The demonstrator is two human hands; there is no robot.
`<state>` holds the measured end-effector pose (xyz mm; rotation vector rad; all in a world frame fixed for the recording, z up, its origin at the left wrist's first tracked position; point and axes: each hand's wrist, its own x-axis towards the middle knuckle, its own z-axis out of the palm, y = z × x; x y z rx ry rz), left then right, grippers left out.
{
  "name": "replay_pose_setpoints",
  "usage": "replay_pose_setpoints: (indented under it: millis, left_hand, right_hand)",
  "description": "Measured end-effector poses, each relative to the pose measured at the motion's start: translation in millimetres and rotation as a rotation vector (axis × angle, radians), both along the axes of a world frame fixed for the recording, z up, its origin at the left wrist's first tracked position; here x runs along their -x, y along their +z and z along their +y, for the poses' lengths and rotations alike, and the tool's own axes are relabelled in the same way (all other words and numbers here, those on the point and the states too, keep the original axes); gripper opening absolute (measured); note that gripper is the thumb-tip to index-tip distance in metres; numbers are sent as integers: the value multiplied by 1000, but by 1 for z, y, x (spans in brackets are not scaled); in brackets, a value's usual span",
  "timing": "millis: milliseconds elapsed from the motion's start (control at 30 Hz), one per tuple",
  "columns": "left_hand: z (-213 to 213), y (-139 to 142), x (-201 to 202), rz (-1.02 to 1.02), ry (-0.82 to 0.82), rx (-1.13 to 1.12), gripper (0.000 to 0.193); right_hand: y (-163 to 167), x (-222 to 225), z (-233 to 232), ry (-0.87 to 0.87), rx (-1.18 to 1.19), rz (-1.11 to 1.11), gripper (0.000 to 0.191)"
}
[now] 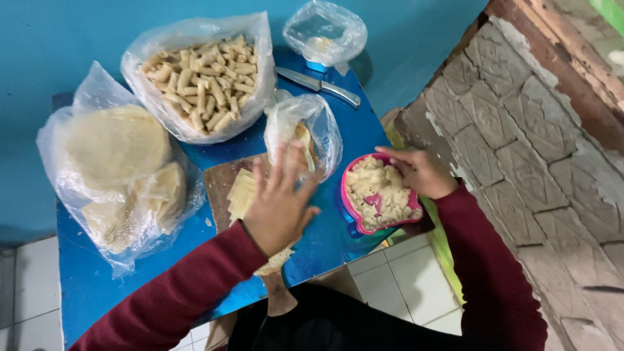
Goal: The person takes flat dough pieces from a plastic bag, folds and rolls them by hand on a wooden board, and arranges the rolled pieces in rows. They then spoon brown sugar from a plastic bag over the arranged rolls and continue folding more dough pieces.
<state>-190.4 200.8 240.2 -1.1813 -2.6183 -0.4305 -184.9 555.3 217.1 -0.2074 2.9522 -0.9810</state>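
My left hand (pixel 279 201) hovers with fingers spread over a wooden board (pixel 220 185), just above a stack of pale cut dough sheets (pixel 240 194). It holds nothing. My right hand (pixel 419 170) rests on the far rim of a pink bowl (pixel 346 207) full of crumbly white filling (pixel 377 192), fingers curled at the edge. Whether it pinches filling cannot be told. A small clear bag (pixel 305 133) with a few pieces lies beyond my left hand. Both sleeves are dark red.
A blue table (pixel 97 286) carries a big bag of rolled pastries (pixel 201 78), a bag of round flat dough sheets (pixel 120 175), a knife (pixel 318 84) and a small bagged container (pixel 325 32). A stone wall (pixel 520 130) stands right; white floor tiles (pixel 396 286) lie below.
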Motion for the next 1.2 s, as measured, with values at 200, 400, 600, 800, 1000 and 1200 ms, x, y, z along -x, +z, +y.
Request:
replay_pose_setpoints:
  millis: [200, 400, 600, 800, 1000, 1200]
  left_hand:
    - [32, -1, -37, 52, -271, 19, 65]
    - [45, -10, -38, 148, -275, -103, 33]
    - [57, -11, -36, 64, -272, -153, 24]
    - [61, -13, -37, 66, -285, -221, 32]
    - [67, -17, -37, 91, -249, -226, 29]
    - [67, -17, -36, 100, -245, -220, 29]
  right_hand:
    - [46, -42, -21, 206, -331, 524, 46]
    - [44, -74, -52, 50, -701, 369, 46]
    - [40, -66, -49, 99, -765, 302, 55]
    - [44, -47, -51, 135, -718, 135, 95]
    - [42, -43, -54, 187, -759, 61, 100]
    - [36, -51, -53, 264, -660, 256, 111]
